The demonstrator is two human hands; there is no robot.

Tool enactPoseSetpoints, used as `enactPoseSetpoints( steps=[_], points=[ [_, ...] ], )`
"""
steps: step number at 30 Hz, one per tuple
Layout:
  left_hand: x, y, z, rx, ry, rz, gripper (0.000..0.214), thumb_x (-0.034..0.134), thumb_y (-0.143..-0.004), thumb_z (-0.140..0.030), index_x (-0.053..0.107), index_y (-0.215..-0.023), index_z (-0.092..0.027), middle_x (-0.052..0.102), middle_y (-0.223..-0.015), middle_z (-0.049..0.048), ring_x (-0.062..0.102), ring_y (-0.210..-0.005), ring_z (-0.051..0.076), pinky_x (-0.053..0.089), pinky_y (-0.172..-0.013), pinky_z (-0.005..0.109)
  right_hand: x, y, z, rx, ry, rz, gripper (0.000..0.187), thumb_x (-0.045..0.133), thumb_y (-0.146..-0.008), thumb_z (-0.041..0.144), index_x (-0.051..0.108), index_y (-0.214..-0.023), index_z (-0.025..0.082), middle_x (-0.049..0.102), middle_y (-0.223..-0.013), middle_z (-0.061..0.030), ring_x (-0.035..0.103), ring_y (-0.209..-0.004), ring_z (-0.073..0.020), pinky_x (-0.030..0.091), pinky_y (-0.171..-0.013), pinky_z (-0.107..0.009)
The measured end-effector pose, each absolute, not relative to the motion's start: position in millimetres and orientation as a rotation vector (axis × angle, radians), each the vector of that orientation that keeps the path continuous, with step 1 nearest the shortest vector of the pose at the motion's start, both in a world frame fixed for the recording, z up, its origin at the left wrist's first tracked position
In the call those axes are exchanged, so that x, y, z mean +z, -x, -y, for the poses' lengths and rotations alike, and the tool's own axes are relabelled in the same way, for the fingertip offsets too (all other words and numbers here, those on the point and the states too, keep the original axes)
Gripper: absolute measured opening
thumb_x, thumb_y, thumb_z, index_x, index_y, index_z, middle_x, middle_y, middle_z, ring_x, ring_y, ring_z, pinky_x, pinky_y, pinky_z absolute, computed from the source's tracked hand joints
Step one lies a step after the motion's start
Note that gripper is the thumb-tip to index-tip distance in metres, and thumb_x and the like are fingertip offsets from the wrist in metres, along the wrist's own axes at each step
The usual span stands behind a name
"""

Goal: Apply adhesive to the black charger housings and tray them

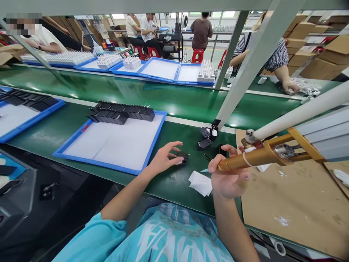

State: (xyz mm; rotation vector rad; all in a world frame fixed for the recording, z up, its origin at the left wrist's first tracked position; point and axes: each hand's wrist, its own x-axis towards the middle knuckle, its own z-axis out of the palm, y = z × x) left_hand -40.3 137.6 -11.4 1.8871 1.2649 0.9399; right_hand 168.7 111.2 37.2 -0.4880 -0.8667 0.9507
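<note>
My left hand [165, 157] has its thumb and a finger on a small black plug adapter [184, 157], whose metal prongs point right; another finger is lifted. My right hand [229, 180] is closed around the lower end of a gold-coloured cylindrical tool [245, 160]. A pale blue pointed tip [205, 170] sticks out to the left of those fingers; what it belongs to is hidden. Below the tip lies a crumpled white paper or cloth [201, 183]. Several black adapter pieces [205, 138] lie in a loose group beyond my hands.
A blue-rimmed tray [152, 145] at left holds rows of black adapters [122, 112]. Cardboard [294, 203] covers the bench at right. A white slanted post [245, 62] rises ahead. Past the green belt [185, 98], trays hold white adapters [206, 71]; a co-worker's hand [290, 86] handles white parts.
</note>
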Motion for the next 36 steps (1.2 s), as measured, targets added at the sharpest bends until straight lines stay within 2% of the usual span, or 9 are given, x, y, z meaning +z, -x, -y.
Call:
enactPoseSetpoints(
  steps=[3, 6, 9, 12, 15, 20, 25, 32, 36],
  points=[
    [-22, 39, -138, 1.048, -1.822, -1.495, 0.027, 0.061, -0.088, -0.037, 0.06, -0.111, -0.024, 0.065, -0.116, 0.0044, 0.067, -0.083, 0.015, 0.055, -0.056, 0.022, 37, -168, -112, 0.947, 0.49, 0.862, 0.042, 0.056, -0.079, 0.055, 0.056, -0.113, 0.03, 0.059, -0.102, -0.0005, 0.054, -0.04, -0.0087, 0.036, -0.036, -0.026],
    [-30, 36, -132, 1.033, -1.97, -1.552, 0.019, 0.053, -0.093, -0.035, 0.067, -0.099, -0.023, 0.071, -0.104, 0.0023, 0.068, -0.083, 0.015, 0.056, -0.069, 0.026, 37, -168, -112, 0.947, 0.492, 0.861, 0.042, 0.056, -0.079, 0.055, 0.056, -0.113, 0.03, 0.059, -0.102, -0.0004, 0.054, -0.04, -0.0089, 0.036, -0.036, -0.026],
    [-32, 38, -124, 0.878, -2.049, -1.496, 0.028, 0.05, -0.095, -0.037, 0.062, -0.117, -0.025, 0.072, -0.107, 0.0014, 0.069, -0.096, 0.018, 0.054, -0.085, 0.03, 37, -168, -112, 0.943, 0.499, 0.859, 0.042, 0.056, -0.079, 0.056, 0.056, -0.112, 0.03, 0.059, -0.101, -0.0001, 0.054, -0.04, -0.0084, 0.035, -0.035, -0.026],
    [-31, 41, -117, 0.666, -2.049, -1.367, 0.049, 0.068, -0.082, -0.042, 0.056, -0.126, -0.025, 0.069, -0.118, 0.0032, 0.066, -0.106, 0.022, 0.051, -0.092, 0.032, 38, -165, -112, 0.949, 0.514, 0.851, 0.042, 0.055, -0.079, 0.056, 0.054, -0.114, 0.031, 0.059, -0.102, 0.0003, 0.053, -0.04, -0.0074, 0.035, -0.034, -0.025],
    [-29, 38, -112, 0.586, -2.036, -1.365, 0.041, 0.073, -0.078, -0.04, 0.061, -0.113, -0.023, 0.07, -0.111, 0.003, 0.067, -0.1, 0.023, 0.052, -0.086, 0.033, 40, -158, -113, 0.969, 0.507, 0.854, 0.042, 0.055, -0.08, 0.056, 0.052, -0.114, 0.032, 0.06, -0.101, 0.0003, 0.053, -0.039, -0.0071, 0.036, -0.034, -0.024],
    [-23, 22, -99, 0.593, -2.013, -1.494, 0.036, 0.067, -0.081, -0.042, 0.054, -0.111, -0.025, 0.072, -0.101, 0.001, 0.069, -0.088, 0.022, 0.051, -0.072, 0.03, 44, -143, -114, 1.002, 0.491, 0.856, 0.043, 0.055, -0.079, 0.059, 0.052, -0.111, 0.031, 0.06, -0.099, 0.0007, 0.053, -0.038, -0.0068, 0.035, -0.032, -0.023],
    [-13, 12, -87, 0.694, -2.022, -1.501, 0.03, 0.069, -0.078, -0.041, 0.054, -0.097, -0.024, 0.071, -0.085, -0.0017, 0.068, -0.072, 0.018, 0.046, -0.061, 0.025, 46, -138, -113, 0.972, 0.504, 0.871, 0.046, 0.054, -0.079, 0.061, 0.052, -0.112, 0.03, 0.062, -0.099, -0.0001, 0.053, -0.037, -0.0068, 0.033, -0.031, -0.022],
    [-10, 11, -83, 0.754, -2.046, -1.47, 0.031, 0.069, -0.076, -0.04, 0.054, -0.096, -0.023, 0.07, -0.083, -0.0011, 0.068, -0.071, 0.018, 0.046, -0.06, 0.025, 41, -139, -113, 0.892, 0.478, 0.908, 0.032, 0.047, -0.086, 0.055, 0.054, -0.096, 0.026, 0.064, -0.103, -0.003, 0.054, -0.037, -0.0069, 0.034, -0.029, -0.023],
    [-11, 11, -83, 0.755, -2.05, -1.479, 0.031, 0.069, -0.076, -0.041, 0.054, -0.098, -0.023, 0.071, -0.085, -0.0007, 0.068, -0.073, 0.019, 0.047, -0.061, 0.026, 44, -138, -111, 0.91, 0.539, 0.886, 0.042, 0.049, -0.082, 0.06, 0.051, -0.11, 0.029, 0.062, -0.11, -0.0043, 0.054, -0.037, -0.0069, 0.035, -0.029, -0.024]
  ],
)
